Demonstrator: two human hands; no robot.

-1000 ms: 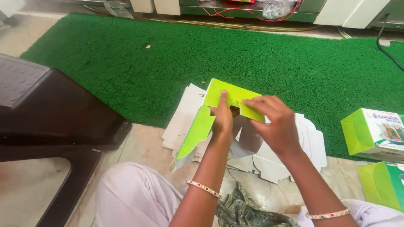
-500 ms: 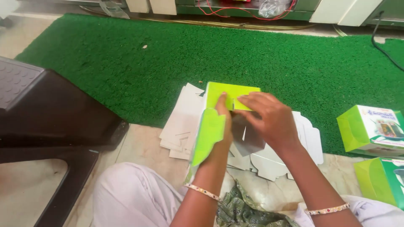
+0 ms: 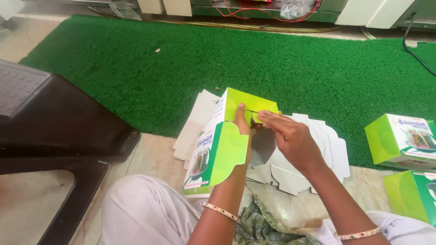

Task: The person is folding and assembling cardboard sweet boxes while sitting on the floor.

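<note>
Two hands work one green box (image 3: 218, 154), held above your lap: your left hand (image 3: 243, 124) pinches its top flap, your right hand (image 3: 290, 138) presses the fold. Flat cardboard blanks (image 3: 318, 149) lie beneath; finished boxes (image 3: 402, 140) sit at three o'clock, a dark stool (image 3: 50, 122) at nine.

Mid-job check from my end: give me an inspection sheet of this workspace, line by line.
Surface: green artificial-grass mat meeting a pale stone floor.
Job's things: half-folded green and white cardboard carton, over a stack of flat white die-cut carton blanks.
Clutter: two finished green cartons at right; patterned green cloth.
Grippers: left hand and right hand both press the carton's flaps.
Cables: black cable; red wires.
Surroundings: dark plastic stool.
</note>
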